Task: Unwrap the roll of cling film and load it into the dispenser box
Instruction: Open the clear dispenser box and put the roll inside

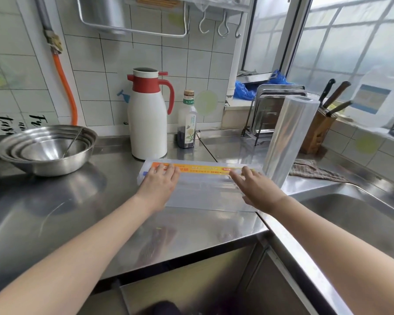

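The left hand (160, 181) and right hand (255, 188) covered both ends of the dispenser box (203, 187), hiding how its lid sat there. Print on its orange label (200, 168) was too small to read. The wall rack (132, 17) was cut off by the top edge.
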`<action>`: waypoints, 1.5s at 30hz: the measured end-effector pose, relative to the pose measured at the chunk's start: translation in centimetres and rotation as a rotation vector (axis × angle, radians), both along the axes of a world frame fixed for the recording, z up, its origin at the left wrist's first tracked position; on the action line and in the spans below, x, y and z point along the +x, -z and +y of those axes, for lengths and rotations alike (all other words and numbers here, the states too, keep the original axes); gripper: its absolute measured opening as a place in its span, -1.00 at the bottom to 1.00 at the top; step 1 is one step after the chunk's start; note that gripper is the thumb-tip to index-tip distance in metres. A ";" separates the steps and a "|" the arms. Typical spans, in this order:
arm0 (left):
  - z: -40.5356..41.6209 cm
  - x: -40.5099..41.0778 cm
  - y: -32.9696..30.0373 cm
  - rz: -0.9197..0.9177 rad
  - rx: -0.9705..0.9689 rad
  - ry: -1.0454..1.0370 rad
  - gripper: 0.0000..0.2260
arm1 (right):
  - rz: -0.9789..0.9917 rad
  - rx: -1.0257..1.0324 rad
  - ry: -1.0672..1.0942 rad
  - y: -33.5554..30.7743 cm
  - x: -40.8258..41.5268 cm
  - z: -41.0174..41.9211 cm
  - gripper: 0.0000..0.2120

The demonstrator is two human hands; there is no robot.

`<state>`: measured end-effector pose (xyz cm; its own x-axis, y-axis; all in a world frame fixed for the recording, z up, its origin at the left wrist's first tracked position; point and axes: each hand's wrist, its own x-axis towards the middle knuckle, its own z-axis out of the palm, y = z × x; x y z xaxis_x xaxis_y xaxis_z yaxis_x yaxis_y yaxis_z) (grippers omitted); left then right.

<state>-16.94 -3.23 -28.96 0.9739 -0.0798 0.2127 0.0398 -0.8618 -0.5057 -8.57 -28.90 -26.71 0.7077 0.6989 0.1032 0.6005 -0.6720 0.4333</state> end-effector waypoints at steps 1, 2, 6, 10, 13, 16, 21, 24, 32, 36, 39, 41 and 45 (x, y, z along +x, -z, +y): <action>0.0 0.0 0.0 -0.004 0.007 -0.001 -0.35 | -0.012 -0.004 0.001 0.0 -0.1 0.0 -0.34; -0.1 -0.2 0.1 0.000 0.011 -0.003 -0.36 | -0.019 -0.005 0.005 0.2 -0.2 0.0 -0.33; -0.4 -0.6 0.4 -0.005 0.000 -0.004 -0.40 | -0.031 0.000 -0.004 0.5 -0.6 -0.1 -0.32; -0.6 -1.1 0.3 0.008 -0.022 0.000 -0.40 | -0.007 0.003 -0.042 0.3 -1.0 -0.6 -0.33; -0.6 -1.4 -0.1 -0.009 -0.031 0.004 -0.38 | 0.072 0.025 -0.050 -0.6 -1.1 -1.0 -0.34; -0.1 -1.4 -0.8 -0.041 -0.095 0.010 -0.40 | 0.126 0.075 -0.065 -1.9 -0.7 -1.3 -0.34; 0.8 -0.4 -3.0 -0.117 -0.321 0.012 -0.55 | 0.161 0.273 -0.051 -3.3 0.4 -1.0 -0.41; 1.6 1.1 -4.5 -0.203 -0.421 -0.018 -0.65 | 0.075 0.357 -0.063 -4.1 1.9 -0.4 -0.47; 4.5 7.1 -6.5 -0.308 -0.643 -0.195 -0.72 | -0.003 0.446 0.102 -6.2 7.7 3.0 -0.57; 5.6 10.1 -6.0 -0.296 -0.835 -0.263 -0.72 | 0.021 0.423 0.140 -5.7 10.6 4.5 -0.67; 6.4 12.0 -5.1 -0.297 -0.942 -0.290 -0.71 | 0.061 0.425 0.147 -4.5 12.8 5.2 -0.68; 7.0 13.0 -4.5 -0.279 -0.985 -0.316 -0.72 | 0.077 0.420 0.149 -3.6 13.9 5.5 -0.64; 7.7 14.1 -3.3 -0.219 -1.034 -0.324 -0.74 | 0.113 0.401 0.144 -1.8 15.2 5.7 -0.53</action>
<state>-2.83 4.47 -25.63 0.8498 0.4877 0.2001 0.3404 -0.7975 0.4980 6.65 -23.19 -24.87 0.8174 0.5130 0.2621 0.5172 -0.8539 0.0582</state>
